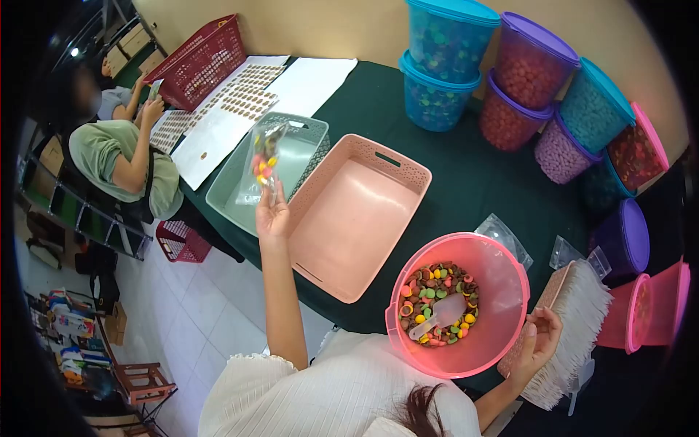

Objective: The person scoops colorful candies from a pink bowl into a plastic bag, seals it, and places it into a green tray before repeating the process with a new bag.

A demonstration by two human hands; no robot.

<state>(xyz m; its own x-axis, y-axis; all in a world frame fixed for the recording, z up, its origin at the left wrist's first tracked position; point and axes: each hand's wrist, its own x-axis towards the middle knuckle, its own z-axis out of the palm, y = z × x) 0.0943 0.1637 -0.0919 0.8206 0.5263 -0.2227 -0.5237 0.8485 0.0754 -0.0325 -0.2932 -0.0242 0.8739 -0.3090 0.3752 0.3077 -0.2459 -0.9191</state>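
Note:
My left hand [273, 213] is raised over the edge of a mint green basket [218, 191], closed on the bottom of a clear plastic bag [253, 164]. Pink, yellow and dark pieces of candy show inside the bag. Beside it sits a peach basket [357, 211] with a bare floor. Close to my body stands a pink bucket [502, 298] of mixed colourful candy [437, 288], a clear scoop [445, 312] lying on top. My right hand [540, 342] is just right of the bucket, fingers loosely curled and apart, over a thick stack of plastic bags [571, 328].
Lidded tubs of candy, blue [444, 44], purple [535, 54] and pink [641, 146], line the back right. Sheets with rows of small round stickers [251, 95] lie far left beside a maroon basket [204, 62]. A person in a green top [120, 156] sits there.

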